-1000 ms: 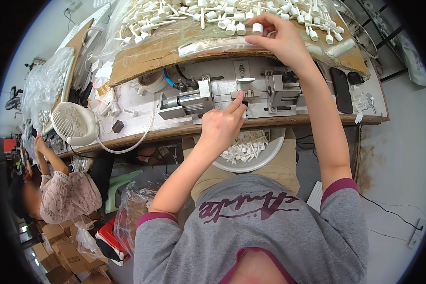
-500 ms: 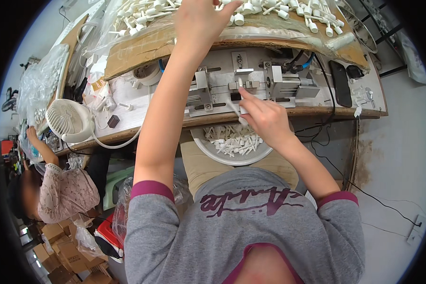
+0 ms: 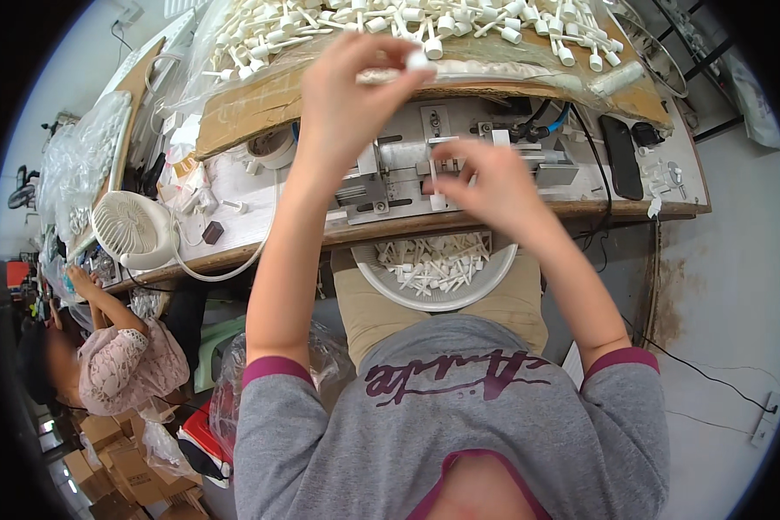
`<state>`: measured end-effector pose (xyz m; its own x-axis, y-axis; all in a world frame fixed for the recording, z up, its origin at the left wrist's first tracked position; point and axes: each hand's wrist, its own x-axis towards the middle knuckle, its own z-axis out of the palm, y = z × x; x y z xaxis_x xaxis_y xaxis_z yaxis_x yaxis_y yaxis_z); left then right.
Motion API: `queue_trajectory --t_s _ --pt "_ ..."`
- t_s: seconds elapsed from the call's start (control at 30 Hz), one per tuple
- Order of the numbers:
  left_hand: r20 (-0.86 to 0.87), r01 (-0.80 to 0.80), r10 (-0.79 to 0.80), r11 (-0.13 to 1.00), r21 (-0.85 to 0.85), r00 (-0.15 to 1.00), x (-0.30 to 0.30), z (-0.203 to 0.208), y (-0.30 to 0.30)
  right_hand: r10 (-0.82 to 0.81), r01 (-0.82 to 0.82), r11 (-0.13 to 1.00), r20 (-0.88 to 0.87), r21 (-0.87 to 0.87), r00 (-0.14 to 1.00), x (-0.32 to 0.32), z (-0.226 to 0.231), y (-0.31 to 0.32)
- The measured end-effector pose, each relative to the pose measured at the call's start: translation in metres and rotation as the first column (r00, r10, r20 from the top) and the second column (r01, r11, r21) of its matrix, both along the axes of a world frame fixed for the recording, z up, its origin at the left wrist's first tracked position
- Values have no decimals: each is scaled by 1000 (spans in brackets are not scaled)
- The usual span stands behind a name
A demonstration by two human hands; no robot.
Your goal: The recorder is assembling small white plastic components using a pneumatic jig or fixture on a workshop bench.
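Note:
My left hand [image 3: 348, 91] is raised over the bench and pinches a small white plastic part [image 3: 421, 61] by its round cap. My right hand [image 3: 485, 186] is lower, in front of the metal fixture [image 3: 390, 178], and its fingers hold a thin white stick part [image 3: 436, 186] upright at the fixture's middle. A heap of white capped parts [image 3: 390, 19] lies on cardboard [image 3: 260, 100] at the back of the bench. On my lap sits a round white bowl [image 3: 425, 299] with several white sticks in it.
A small white fan [image 3: 130, 227] with its cable stands at the bench's left end. A black phone-like slab [image 3: 621, 158] lies at the right. Clear bags of parts [image 3: 82, 160] pile up far left. Another person [image 3: 117, 351] sits lower left among cardboard boxes [image 3: 117, 455].
My left hand went from the fixture up to the heap and came back holding a white capped part. My right hand came down from the heap to the fixture with a stick part.

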<state>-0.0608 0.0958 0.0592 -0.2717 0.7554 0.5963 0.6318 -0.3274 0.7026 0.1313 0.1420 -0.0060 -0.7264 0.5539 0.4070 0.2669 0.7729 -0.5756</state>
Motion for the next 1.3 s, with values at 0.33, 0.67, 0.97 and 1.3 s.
queue_trajectory --t_s 0.33,0.67,0.97,1.3 --pt "-492 -86 -58 960 -265 869 57 -100 -90 -93 93 992 -6 88 996 -66 52 113" --pt "-556 -132 -76 937 -325 827 54 -102 -70 68 -95 987 -201 -130 977 -15 45 44" --pt "-299 -154 131 986 -56 945 7 -18 -25 31 -30 944 1 327 1000 37 -20 -29" --pt "-334 -90 -60 904 -418 941 -2 19 44 -23 -101 894 269 437 963 8 -34 -28"
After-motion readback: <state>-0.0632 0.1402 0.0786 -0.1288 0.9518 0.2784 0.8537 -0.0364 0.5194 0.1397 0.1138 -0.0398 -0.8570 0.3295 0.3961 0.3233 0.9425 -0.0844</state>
